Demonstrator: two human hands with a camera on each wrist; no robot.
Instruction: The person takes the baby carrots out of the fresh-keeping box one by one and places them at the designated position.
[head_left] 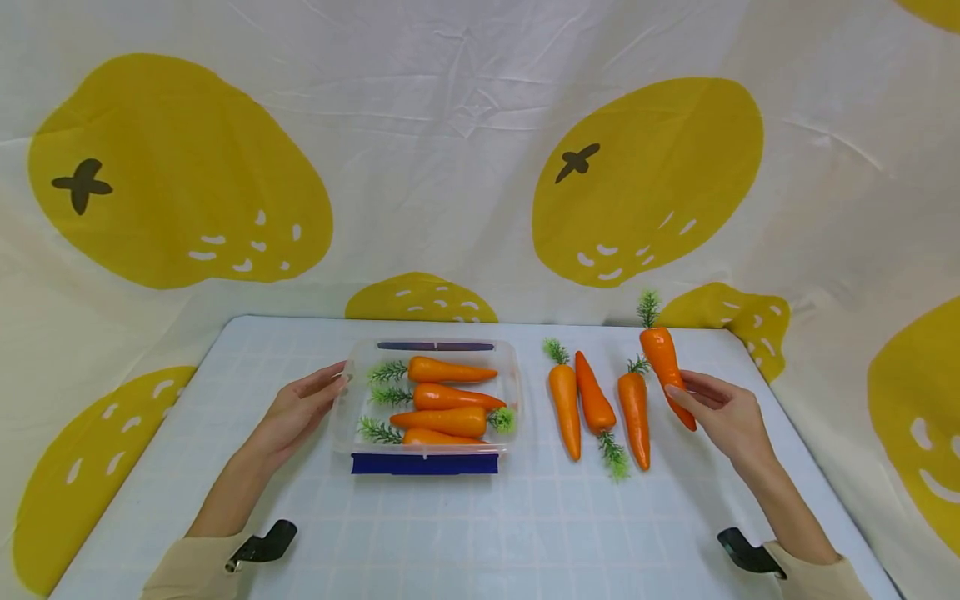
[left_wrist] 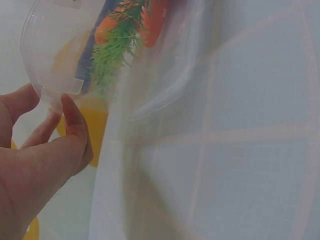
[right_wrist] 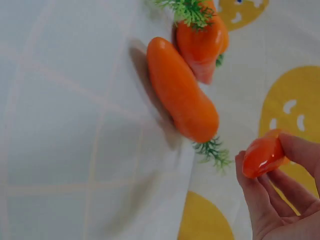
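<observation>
A clear plastic box (head_left: 424, 449) with dark blue latches stands on the table, holding several orange carrots (head_left: 450, 396) with green tops. At the box's left end, my left hand (head_left: 300, 408) pinches the edge between thumb and fingers; the left wrist view shows the hand (left_wrist: 45, 160) at a clear tab (left_wrist: 67, 85). My right hand (head_left: 723, 408) grips one carrot (head_left: 662, 358) near its pointed tip, green top upward, raised off the table. In the right wrist view, thumb and fingers pinch that carrot (right_wrist: 262, 156).
Between the box and my right hand lie a carrot (head_left: 565, 408), a second carrot (head_left: 594, 396) turned the other way, and a third carrot (head_left: 635, 417). Behind the white table (head_left: 555, 533) hangs a cloth (head_left: 427, 167) with large yellow fruit prints.
</observation>
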